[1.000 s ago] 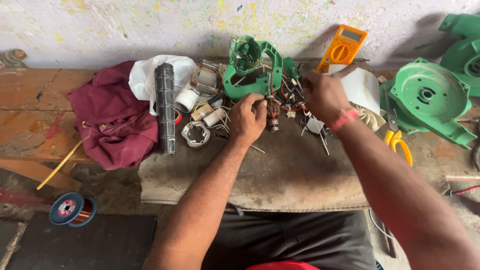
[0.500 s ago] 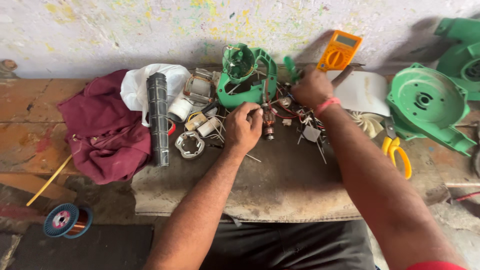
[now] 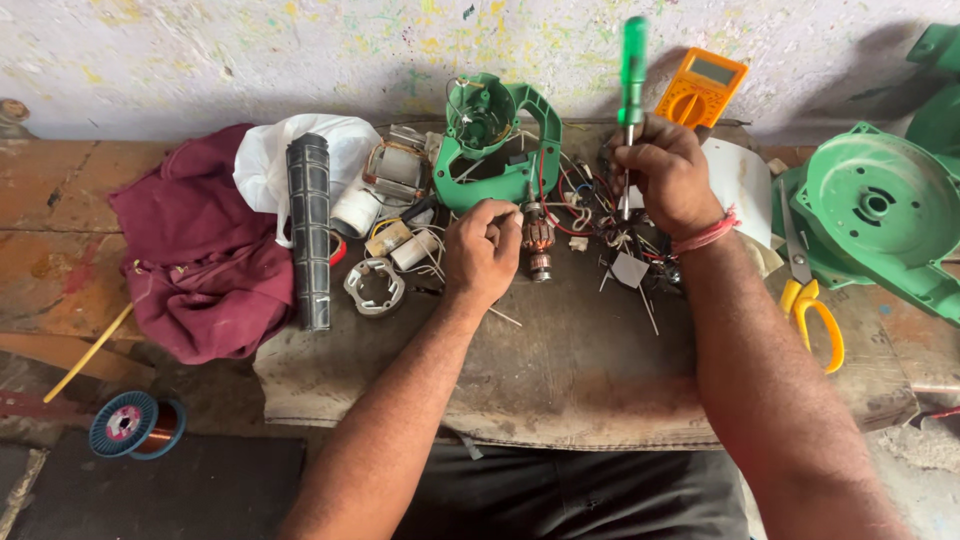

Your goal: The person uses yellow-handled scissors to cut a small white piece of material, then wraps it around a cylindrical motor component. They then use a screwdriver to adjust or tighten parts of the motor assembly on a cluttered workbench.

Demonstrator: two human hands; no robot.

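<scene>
The right hand (image 3: pixel 668 180) is closed around a green screwdriver (image 3: pixel 632 70), held upright with the handle standing above the fist and the shaft pointing down into a tangle of wires (image 3: pixel 600 205). The left hand (image 3: pixel 483 250) is curled, fingertips pinched near the top of a small armature (image 3: pixel 539 243) that lies on the tabletop (image 3: pixel 580 370); whether they grip it or a wire beside it cannot be told.

Just behind both hands sits a green housing (image 3: pixel 500 150), open side up, with wires running out of it toward the armature. Left of the left hand lie a metal ring (image 3: pixel 374 287), small white parts (image 3: pixel 402 245) and a stator (image 3: pixel 397 170). A black ribbed cylinder (image 3: pixel 310 230) lies lengthwise beside them, partly on a white bag (image 3: pixel 275 160), with a maroon cloth (image 3: pixel 195 260) further left.

Behind the right hand an orange multimeter (image 3: pixel 702 90) leans by the wall. To the right are a white sheet (image 3: pixel 745 185), yellow-handled scissors (image 3: pixel 812 305) and a large green cover (image 3: pixel 875 215). A spool of copper wire (image 3: pixel 135 425) rests low at the left, well apart from the hands.
</scene>
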